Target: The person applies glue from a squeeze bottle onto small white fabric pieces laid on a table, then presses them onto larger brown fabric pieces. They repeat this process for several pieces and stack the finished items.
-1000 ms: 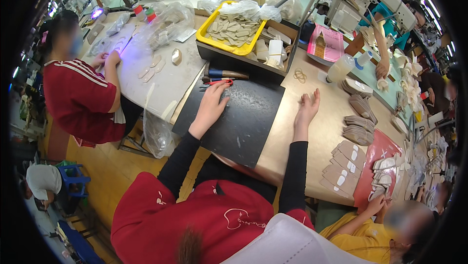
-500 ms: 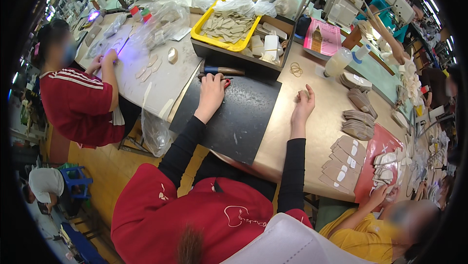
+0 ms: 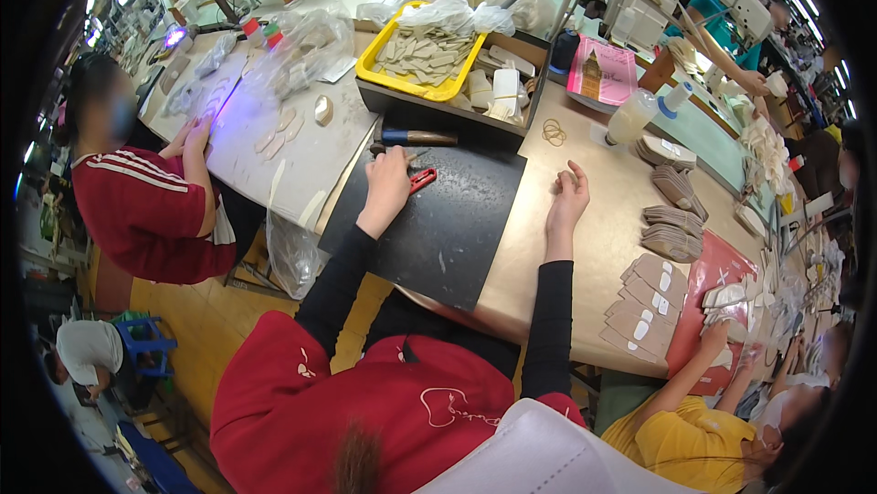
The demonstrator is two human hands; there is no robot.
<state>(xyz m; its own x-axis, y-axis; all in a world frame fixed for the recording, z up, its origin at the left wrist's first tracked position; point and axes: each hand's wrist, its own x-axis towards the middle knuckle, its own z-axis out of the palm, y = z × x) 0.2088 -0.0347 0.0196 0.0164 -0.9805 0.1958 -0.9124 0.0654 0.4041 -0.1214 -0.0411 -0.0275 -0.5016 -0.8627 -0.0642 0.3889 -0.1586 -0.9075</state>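
A black mat (image 3: 448, 247) lies in front of me on the work table. Over its upper left part my left hand (image 3: 387, 185) is closed, fingertips down, and a thin greyish piece pokes out beside them; what it grips is mostly hidden. Right beside that hand a small red tool (image 3: 422, 180) rests on the mat. Just beyond the fingers lies a hammer (image 3: 418, 137) with a blue and brown handle. To the right of the mat, my right hand (image 3: 569, 191) rests palm up on the brown table surface, holding nothing, its fingers loosely bent and apart.
A black box (image 3: 438, 112) at the mat's far edge carries a yellow tray (image 3: 364, 65) of beige pieces. Rubber bands (image 3: 554, 132), a bottle (image 3: 632, 117) and stacked brown pieces (image 3: 671, 233) lie to the right. Co-workers sit at left (image 3: 146, 193) and lower right (image 3: 694, 430).
The red tool, earlier at my left fingertips, now lies on the mat a little nearer me, apart from the fingers. My left hand has shifted slightly; my right hand stays put.
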